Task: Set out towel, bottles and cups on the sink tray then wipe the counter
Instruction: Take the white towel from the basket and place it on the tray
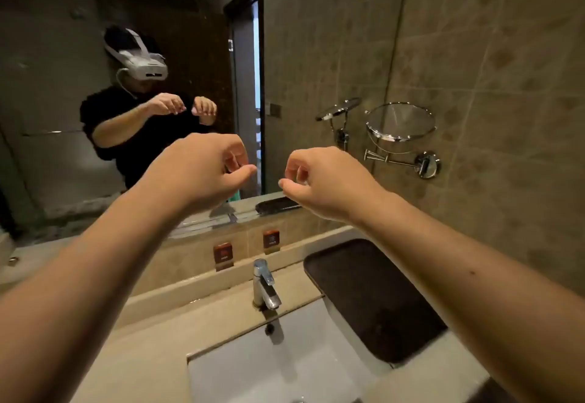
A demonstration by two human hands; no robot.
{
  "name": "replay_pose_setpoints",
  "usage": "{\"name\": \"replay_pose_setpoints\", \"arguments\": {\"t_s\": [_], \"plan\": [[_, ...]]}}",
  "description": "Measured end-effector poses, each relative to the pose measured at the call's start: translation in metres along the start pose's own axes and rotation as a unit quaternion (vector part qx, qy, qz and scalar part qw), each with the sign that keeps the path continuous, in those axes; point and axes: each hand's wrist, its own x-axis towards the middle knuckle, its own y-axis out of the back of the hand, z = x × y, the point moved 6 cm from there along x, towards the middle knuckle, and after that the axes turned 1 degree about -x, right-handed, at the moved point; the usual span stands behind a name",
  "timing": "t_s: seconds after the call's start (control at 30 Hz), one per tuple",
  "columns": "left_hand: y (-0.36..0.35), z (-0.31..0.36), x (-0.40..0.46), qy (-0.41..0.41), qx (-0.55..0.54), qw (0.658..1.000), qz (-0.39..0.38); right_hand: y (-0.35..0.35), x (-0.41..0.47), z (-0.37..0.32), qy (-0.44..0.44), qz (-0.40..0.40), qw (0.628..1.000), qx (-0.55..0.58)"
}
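While both forearms reach out over the washbasin (pixel 285 361), the left hand (pixel 202 169) and right hand (pixel 319 177) hover with fingers curled, gripping nothing, beside the dark tray (pixel 373 301).

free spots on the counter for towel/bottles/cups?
The dark tray, right of the faucet and the basin, shows nothing on it: the biggest free patch. The counter strip left of the faucet, in front of the ledge, is bare too. Tightest is behind the faucet, where two small signs stand. Both hands, left hand and right hand, hover above, holding nothing.
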Motion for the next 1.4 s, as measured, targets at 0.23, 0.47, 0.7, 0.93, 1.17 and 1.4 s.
{"name": "replay_pose_setpoints", "arguments": {"t_s": [0.23, 0.47, 0.7, 0.93, 1.17, 1.4], "plan": [[-0.093, 0.077, -0.004, -0.094, -0.057, 0.987, -0.114, 0.005, -0.110, 0.080, -0.151, -0.054, 0.986, -0.050], [-0.165, 0.225, -0.036, -0.234, -0.073, 0.951, -0.188, 0.047, -0.271, 0.150, -0.337, -0.086, 0.935, -0.073], [-0.209, 0.431, -0.124, -0.367, -0.115, 0.884, -0.268, 0.113, -0.491, 0.194, -0.485, -0.115, 0.864, -0.067], [-0.235, 0.641, -0.258, -0.473, -0.145, 0.806, -0.324, 0.191, -0.724, 0.192, -0.602, -0.084, 0.790, -0.083], [-0.235, 0.815, -0.408, -0.586, -0.171, 0.711, -0.349, 0.257, -0.929, 0.162, -0.699, -0.089, 0.699, -0.121], [-0.241, 0.942, -0.522, -0.680, -0.184, 0.597, -0.384, 0.301, -1.076, 0.122, -0.800, -0.033, 0.583, -0.137]]}}
